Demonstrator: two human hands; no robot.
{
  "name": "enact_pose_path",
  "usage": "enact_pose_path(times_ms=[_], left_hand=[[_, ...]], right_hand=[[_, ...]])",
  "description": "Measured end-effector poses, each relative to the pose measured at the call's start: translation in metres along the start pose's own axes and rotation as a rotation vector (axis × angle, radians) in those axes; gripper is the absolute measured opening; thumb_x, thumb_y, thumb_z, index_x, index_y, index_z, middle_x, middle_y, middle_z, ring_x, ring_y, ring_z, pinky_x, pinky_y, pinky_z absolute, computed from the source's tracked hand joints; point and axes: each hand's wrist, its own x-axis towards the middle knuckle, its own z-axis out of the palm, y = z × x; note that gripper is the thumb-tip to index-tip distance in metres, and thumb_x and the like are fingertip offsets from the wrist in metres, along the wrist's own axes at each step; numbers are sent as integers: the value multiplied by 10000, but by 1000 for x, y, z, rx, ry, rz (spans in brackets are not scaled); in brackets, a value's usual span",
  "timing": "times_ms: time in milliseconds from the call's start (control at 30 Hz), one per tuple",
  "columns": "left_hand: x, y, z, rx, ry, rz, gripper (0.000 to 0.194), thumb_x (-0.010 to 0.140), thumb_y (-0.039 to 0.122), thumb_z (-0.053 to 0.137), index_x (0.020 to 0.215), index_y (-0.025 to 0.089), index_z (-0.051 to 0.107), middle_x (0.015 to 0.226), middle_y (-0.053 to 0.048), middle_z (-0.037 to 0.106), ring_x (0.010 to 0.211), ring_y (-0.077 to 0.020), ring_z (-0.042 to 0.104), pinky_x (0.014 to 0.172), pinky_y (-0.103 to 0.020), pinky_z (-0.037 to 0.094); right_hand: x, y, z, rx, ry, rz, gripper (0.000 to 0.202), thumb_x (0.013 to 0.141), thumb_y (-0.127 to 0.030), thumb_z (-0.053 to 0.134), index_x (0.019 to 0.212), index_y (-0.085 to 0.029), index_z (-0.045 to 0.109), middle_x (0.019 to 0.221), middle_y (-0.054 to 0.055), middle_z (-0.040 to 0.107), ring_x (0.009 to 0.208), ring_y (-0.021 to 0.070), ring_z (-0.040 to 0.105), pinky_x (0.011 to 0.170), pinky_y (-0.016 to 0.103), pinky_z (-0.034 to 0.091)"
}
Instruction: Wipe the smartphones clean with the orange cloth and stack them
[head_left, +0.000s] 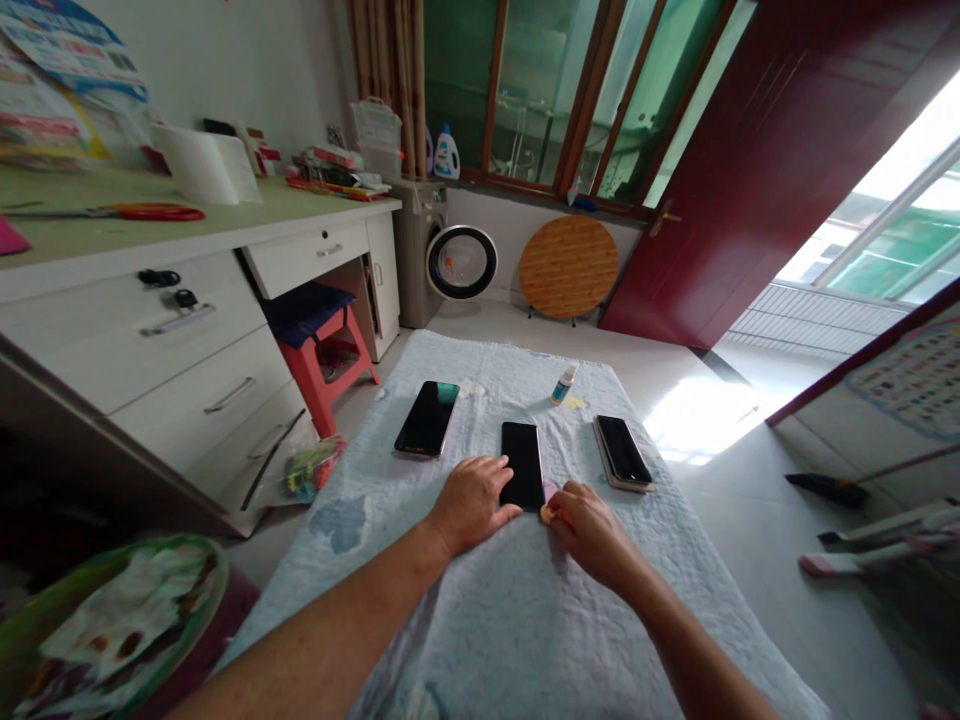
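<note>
A black-screened smartphone [521, 465] lies face up on the cloth-covered table. My left hand [471, 500] grips it from the left, fingers on its side edge and thumb by the bottom edge. At the phone's lower right corner, my right hand [589, 525] pinches a small pale-orange piece [547, 514], whose kind is mostly hidden by the fingers. A larger dark smartphone [428, 418] lies to the left. On the right, another smartphone [624, 449] rests on a flat light-coloured item. Behind them stands a small spray bottle [564, 384] with a white top.
A pale blue patterned cloth [480, 620] covers the table. At left are a white desk [180, 330], a red stool [326, 360] and a full waste bin [217, 570]. Beyond stand a washing machine [416, 250] with its door open and a round wooden board [568, 265].
</note>
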Motion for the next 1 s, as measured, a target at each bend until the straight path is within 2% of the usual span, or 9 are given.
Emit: enact_pose_path(times_ms=[67, 167, 233, 400, 533, 767, 1000], left_hand=[[1, -1, 0, -15, 7, -5, 377, 840, 447, 657, 1093, 167, 665, 1260, -125, 635, 1150, -281, 585, 998, -437, 439], [4, -5, 2, -47, 19, -17, 238, 903, 289, 591, 1105, 192, 674, 1230, -85, 656, 1126, -236, 599, 992, -398, 448], [5, -8, 4, -65, 19, -8, 288, 884, 211, 609, 1168, 212, 653, 1237, -67, 649, 1131, -218, 590, 999, -378, 445], [4, -13, 9, -69, 10, 3, 278, 877, 239, 628, 1150, 257, 677, 1232, -54, 630, 1124, -218, 577, 999, -386, 443], [4, -15, 12, -71, 3, -7, 288, 879, 250, 627, 1162, 262, 674, 1235, -53, 622, 1127, -217, 569, 999, -383, 438], [5, -11, 3, -76, -34, -18, 262, 898, 253, 575, 1134, 273, 689, 1229, -47, 628, 1131, -219, 561, 1001, -376, 433], [5, -12, 3, -83, -41, -22, 282, 889, 283, 603, 1160, 270, 680, 1250, -55, 621, 1138, -227, 563, 996, -387, 440]], right_hand=[[-3, 1, -1, 52, 6, -72, 189, 826, -73, 516, 819, -189, 666, 866, 32, 598, 844, 152, 544, 754, 237, 383], [-4, 2, 1, 86, 35, -115, 217, 816, -49, 515, 850, -200, 667, 897, 31, 593, 864, 154, 534, 776, 244, 389], [-3, 3, 5, 69, 55, -114, 225, 802, -25, 510, 840, -194, 653, 904, 35, 591, 864, 158, 525, 781, 249, 391], [3, -2, 16, -21, 81, -140, 188, 824, -34, 503, 808, -184, 616, 887, 43, 590, 852, 166, 510, 778, 258, 392], [9, -14, 22, -81, 80, -196, 155, 856, -70, 516, 825, -181, 621, 885, 47, 589, 851, 167, 509, 764, 256, 387], [28, -42, 36, -170, 93, -265, 109, 872, -117, 553, 880, -186, 637, 928, 47, 615, 841, 170, 507, 752, 288, 349], [24, -35, 39, -194, 144, -269, 110, 910, -161, 535, 858, -196, 626, 878, 31, 605, 787, 160, 490, 735, 286, 325]])
